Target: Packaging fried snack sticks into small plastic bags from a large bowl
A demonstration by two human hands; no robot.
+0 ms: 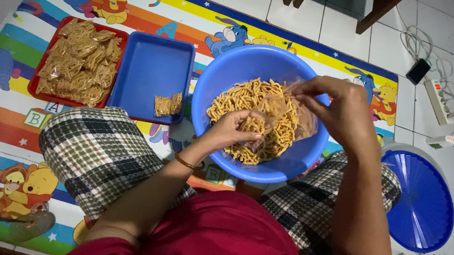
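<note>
A big blue bowl [254, 59] holds a heap of thin orange-yellow fried snack sticks [240, 99]. Over it I hold a small clear plastic bag [287, 116]. My right hand [336, 106] pinches the bag's upper edge and keeps its mouth apart. My left hand [232, 129] is closed on a pinch of snack sticks right at the bag's lower opening. A thin bangle [184, 162] sits on my left wrist. My knees in checked cloth flank the bowl.
A blue tray [150, 67] with two filled snack packets [167, 104] lies left of the bowl. Beside it a red tray [39, 77] is piled with several packets. A blue round lid [421, 197], a power strip [440, 101] and chair legs [376, 12] are at the right and back, on a cartoon mat [16, 127].
</note>
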